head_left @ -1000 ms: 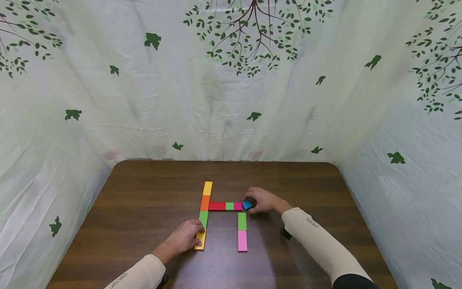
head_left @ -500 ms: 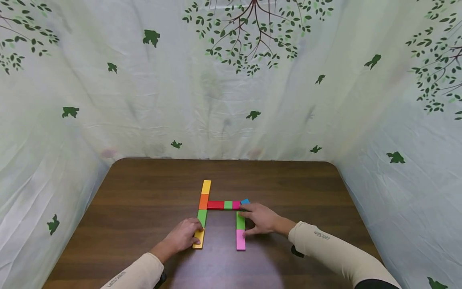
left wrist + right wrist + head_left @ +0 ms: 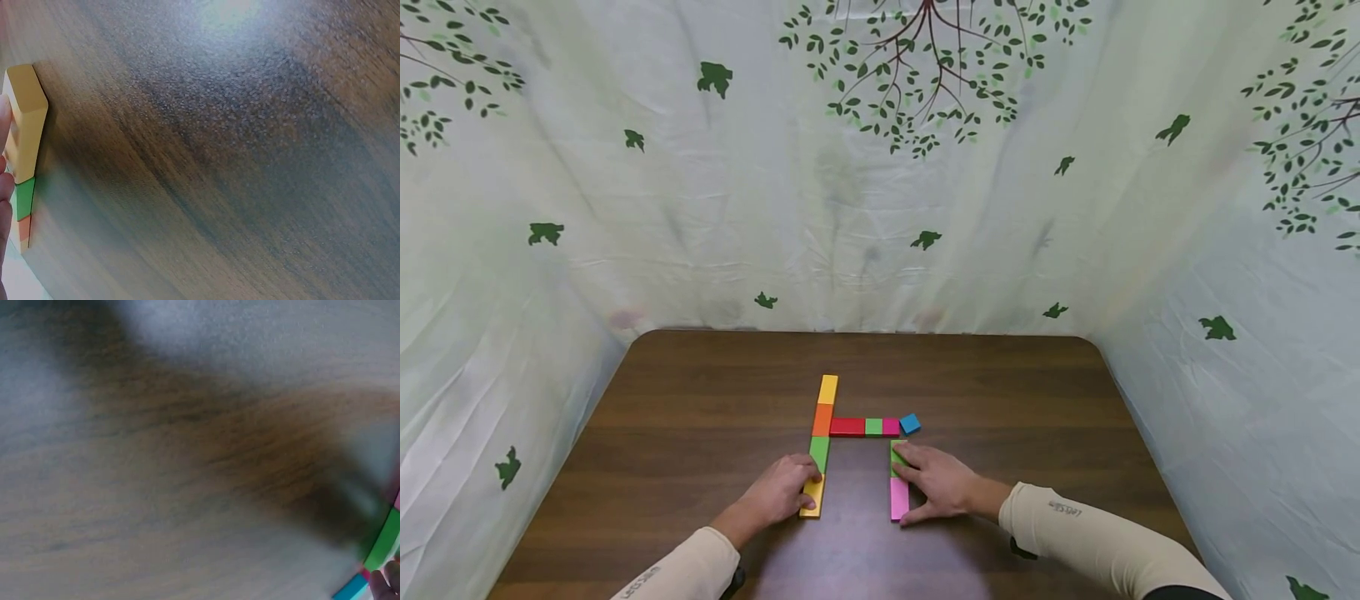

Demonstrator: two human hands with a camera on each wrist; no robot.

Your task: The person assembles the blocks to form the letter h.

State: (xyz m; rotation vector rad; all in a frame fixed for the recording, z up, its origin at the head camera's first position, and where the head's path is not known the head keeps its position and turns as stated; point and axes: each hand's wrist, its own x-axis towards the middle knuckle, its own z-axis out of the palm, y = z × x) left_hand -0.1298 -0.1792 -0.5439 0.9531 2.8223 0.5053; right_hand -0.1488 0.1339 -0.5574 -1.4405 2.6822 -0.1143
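Note:
In the head view, my left hand [image 3: 784, 489] curls over the near yellow block [image 3: 812, 510] of the left column, thumb and fingertips on it. Beyond it lie a green block [image 3: 819, 452], an orange block [image 3: 822, 420] and a second yellow block [image 3: 828, 389]. My right hand [image 3: 946, 483] spreads over the right column. Its fingertips rest on that column's green block [image 3: 898, 446], partly covering it, while the thumb reaches the near end of the pink block [image 3: 898, 498]. A small blue block [image 3: 910, 424] sits turned askew at the row's right end.
A row of a red block [image 3: 847, 427], a small green block [image 3: 874, 427] and a magenta block [image 3: 891, 427] runs right from the left column. All lie on a brown wooden table [image 3: 715, 392]. A leaf-printed white curtain [image 3: 850, 200] stands behind the table.
My right hand has let go of the blue block and moved toward me onto the green and pink blocks. The blue block stays askew. My left hand keeps its place.

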